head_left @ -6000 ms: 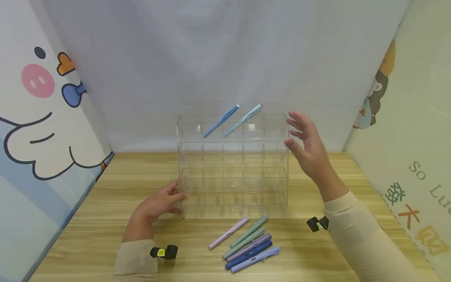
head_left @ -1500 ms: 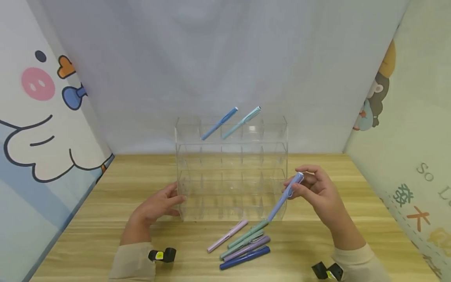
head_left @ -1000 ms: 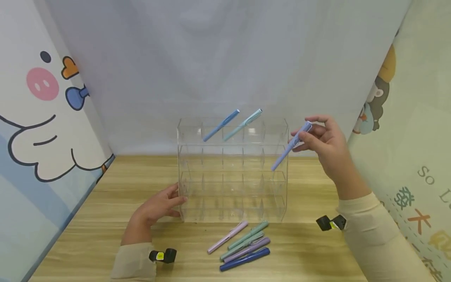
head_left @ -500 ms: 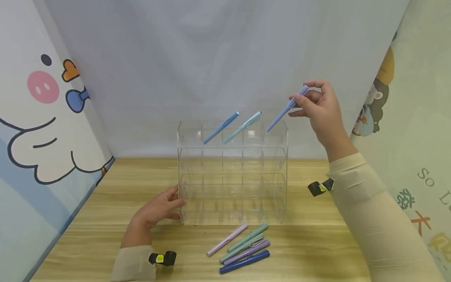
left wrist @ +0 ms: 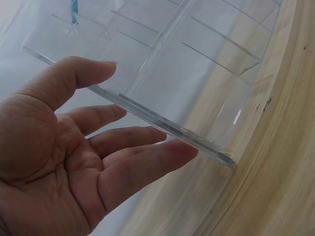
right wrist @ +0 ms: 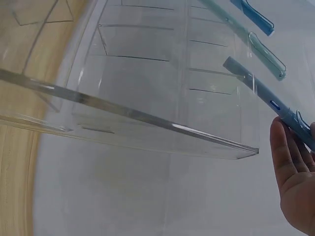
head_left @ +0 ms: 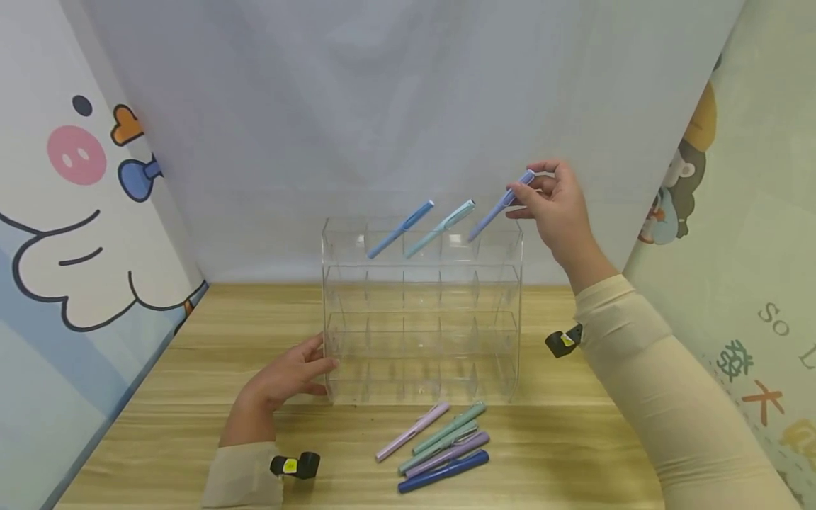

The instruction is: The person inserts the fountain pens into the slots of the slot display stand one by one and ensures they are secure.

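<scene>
A clear acrylic rack (head_left: 421, 322) with tiers of small compartments stands on the table. My left hand (head_left: 283, 375) rests at its left side, fingers (left wrist: 142, 169) loosely extended against the side panel and thumb by the front edge. My right hand (head_left: 554, 212) pinches a periwinkle pen (head_left: 501, 207) near its clip, thumb on one side and fingers on the other. The pen tilts, its lower end at the top tier, right of the middle. Left of it, a blue pen (head_left: 400, 229) and a pale mint pen (head_left: 440, 228) lean in that same tier.
In front of the rack lie a pink pen (head_left: 411, 432), two green pens (head_left: 449, 428), a purple pen (head_left: 448, 455) and a dark blue pen (head_left: 443, 472) on the wooden table (head_left: 210, 340). A pale curtain (head_left: 382, 106) hangs behind; printed panels flank both sides.
The periwinkle pen went from the table pile up to the top tier in my right hand, lately shifting left and slightly down. My left hand has kept its place at the rack.
</scene>
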{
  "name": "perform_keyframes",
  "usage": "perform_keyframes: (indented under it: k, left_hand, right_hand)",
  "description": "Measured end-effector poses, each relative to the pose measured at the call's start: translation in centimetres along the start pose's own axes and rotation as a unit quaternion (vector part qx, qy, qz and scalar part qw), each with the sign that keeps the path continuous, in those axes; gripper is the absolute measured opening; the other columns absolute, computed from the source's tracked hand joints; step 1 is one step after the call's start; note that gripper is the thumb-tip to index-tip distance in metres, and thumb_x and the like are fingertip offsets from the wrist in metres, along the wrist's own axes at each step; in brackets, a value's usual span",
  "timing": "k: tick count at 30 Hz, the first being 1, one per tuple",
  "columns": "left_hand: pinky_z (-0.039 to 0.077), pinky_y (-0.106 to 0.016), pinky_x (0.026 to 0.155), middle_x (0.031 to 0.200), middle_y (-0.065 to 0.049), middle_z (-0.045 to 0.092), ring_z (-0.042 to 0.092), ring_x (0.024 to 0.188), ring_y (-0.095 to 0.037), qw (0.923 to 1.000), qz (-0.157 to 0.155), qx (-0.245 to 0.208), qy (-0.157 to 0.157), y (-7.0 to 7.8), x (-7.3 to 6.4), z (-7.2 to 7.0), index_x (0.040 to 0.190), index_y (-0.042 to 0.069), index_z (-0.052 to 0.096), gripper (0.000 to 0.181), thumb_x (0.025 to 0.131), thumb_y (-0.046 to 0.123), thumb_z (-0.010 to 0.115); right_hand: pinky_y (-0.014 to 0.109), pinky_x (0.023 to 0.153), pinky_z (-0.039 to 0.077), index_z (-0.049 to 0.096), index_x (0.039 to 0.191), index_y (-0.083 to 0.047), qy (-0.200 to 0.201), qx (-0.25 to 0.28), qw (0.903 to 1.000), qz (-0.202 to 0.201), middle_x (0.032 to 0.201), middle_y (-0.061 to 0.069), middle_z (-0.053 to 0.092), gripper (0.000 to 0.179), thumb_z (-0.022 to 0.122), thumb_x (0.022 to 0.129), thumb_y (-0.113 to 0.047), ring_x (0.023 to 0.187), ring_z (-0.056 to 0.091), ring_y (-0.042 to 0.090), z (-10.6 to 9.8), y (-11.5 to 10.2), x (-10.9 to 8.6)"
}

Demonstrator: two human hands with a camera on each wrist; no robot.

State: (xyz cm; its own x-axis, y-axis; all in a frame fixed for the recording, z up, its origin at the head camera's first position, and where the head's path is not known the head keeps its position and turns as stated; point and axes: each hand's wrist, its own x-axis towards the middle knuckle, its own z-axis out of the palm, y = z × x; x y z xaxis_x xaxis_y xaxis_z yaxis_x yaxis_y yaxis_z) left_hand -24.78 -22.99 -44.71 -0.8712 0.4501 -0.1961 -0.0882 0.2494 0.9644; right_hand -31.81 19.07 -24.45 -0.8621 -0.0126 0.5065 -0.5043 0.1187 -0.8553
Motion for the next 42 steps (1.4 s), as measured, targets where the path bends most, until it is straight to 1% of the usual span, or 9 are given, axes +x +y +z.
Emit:
perform_keyframes:
  k: [5, 10, 13, 16, 19, 23, 29, 37, 42]
  left_hand:
    - [0.056, -0.047, 0.091, 0.154, -0.026, 0.032, 0.038, 0.138, -0.041, 1.0, 0.001, 0.0, -0.001, 0.0, 0.0, 0.0, 0.159, 0.016, 0.011, 0.075, 0.101, 0.026, 0.057]
    - [0.056, -0.048, 0.092, 0.155, -0.026, 0.03, 0.037, 0.139, -0.042, 1.0, 0.001, 0.001, -0.003, 0.0, 0.0, 0.0, 0.16, 0.017, 0.01, 0.074, 0.102, 0.025, 0.056]
    - [0.055, -0.048, 0.092, 0.157, -0.025, 0.028, 0.035, 0.139, -0.042, 1.0, 0.003, -0.001, -0.005, -0.1, 0.0, 0.0, 0.16, 0.017, 0.01, 0.075, 0.102, 0.026, 0.056]
    - [0.056, -0.048, 0.092, 0.157, -0.025, 0.028, 0.035, 0.14, -0.042, 1.0, 0.002, 0.001, -0.006, -0.1, 0.1, -0.1, 0.16, 0.017, 0.009, 0.076, 0.101, 0.027, 0.057]
    - [0.056, -0.047, 0.092, 0.155, -0.025, 0.031, 0.036, 0.139, -0.041, 1.0, 0.001, 0.003, -0.004, -0.1, 0.1, -0.1, 0.16, 0.016, 0.01, 0.077, 0.101, 0.028, 0.057]
    - [0.056, -0.047, 0.092, 0.155, -0.026, 0.031, 0.036, 0.139, -0.042, 1.0, -0.001, 0.004, -0.002, -0.2, 0.1, -0.1, 0.16, 0.015, 0.008, 0.079, 0.1, 0.03, 0.058]
    - [0.056, -0.045, 0.093, 0.155, -0.027, 0.028, 0.037, 0.139, -0.042, 0.9999, -0.012, 0.008, 0.004, -0.4, 0.2, -0.1, 0.159, 0.013, 0.005, 0.086, 0.098, 0.035, 0.061]
    - [0.056, -0.046, 0.092, 0.156, -0.027, 0.027, 0.037, 0.139, -0.042, 0.9999, -0.01, 0.005, 0.004, -0.2, 0.1, 0.0, 0.159, 0.014, 0.005, 0.081, 0.1, 0.029, 0.058]
    - [0.055, -0.047, 0.092, 0.156, -0.027, 0.028, 0.037, 0.139, -0.042, 1.0, -0.006, 0.006, 0.001, -0.2, 0.1, -0.1, 0.16, 0.014, 0.005, 0.081, 0.101, 0.029, 0.058]
  right_hand:
    - [0.033, 0.075, 0.061, 0.044, 0.125, -0.006, -0.019, -0.031, 0.9991, 0.02, 0.104, 0.013, 0.066, 0.036, 0.064, 0.096, -0.018, 0.087, 0.072, 0.018, 0.5, 0.6, -0.3]
    - [0.033, 0.077, 0.061, 0.044, 0.125, -0.003, -0.033, -0.031, 0.9984, 0.035, 0.112, 0.023, 0.065, 0.036, 0.061, 0.098, -0.019, 0.09, 0.072, 0.021, 0.7, 0.9, -0.4]
    - [0.032, 0.078, 0.061, 0.046, 0.124, -0.004, -0.037, -0.035, 0.9979, 0.04, 0.115, 0.026, 0.065, 0.033, 0.06, 0.099, -0.02, 0.09, 0.072, 0.02, 0.8, 1.0, -0.4]
    - [0.031, 0.079, 0.06, 0.049, 0.121, -0.005, -0.038, -0.04, 0.9975, 0.044, 0.112, 0.022, 0.067, 0.03, 0.059, 0.099, -0.022, 0.09, 0.072, 0.018, 0.8, 1.0, -0.5]
    - [0.03, 0.08, 0.06, 0.051, 0.119, -0.006, -0.04, -0.045, 0.9971, 0.047, 0.111, 0.019, 0.068, 0.028, 0.059, 0.099, -0.023, 0.092, 0.072, 0.021, 0.7, 1.1, -0.5]
    - [0.029, 0.081, 0.06, 0.053, 0.119, -0.004, -0.044, -0.056, 0.9965, 0.044, 0.115, 0.023, 0.067, 0.029, 0.059, 0.099, -0.024, 0.096, 0.071, 0.025, 0.7, 1.1, -0.6]
    - [0.028, 0.083, 0.059, 0.055, 0.118, 0.001, -0.049, -0.081, 0.9946, 0.042, 0.111, 0.018, 0.068, 0.033, 0.058, 0.1, -0.026, 0.095, 0.071, 0.021, 0.7, 1.3, -0.8]
    - [0.026, 0.084, 0.058, 0.057, 0.117, 0.0, -0.054, -0.096, 0.9932, 0.038, 0.111, 0.017, 0.067, 0.031, 0.059, 0.1, -0.025, 0.094, 0.07, 0.018, 0.5, 1.4, -1.0]
    - [0.025, 0.085, 0.058, 0.057, 0.118, 0.002, -0.057, -0.101, 0.9927, 0.033, 0.11, 0.017, 0.067, 0.033, 0.059, 0.1, -0.026, 0.095, 0.069, 0.021, 0.4, 1.4, -1.1]
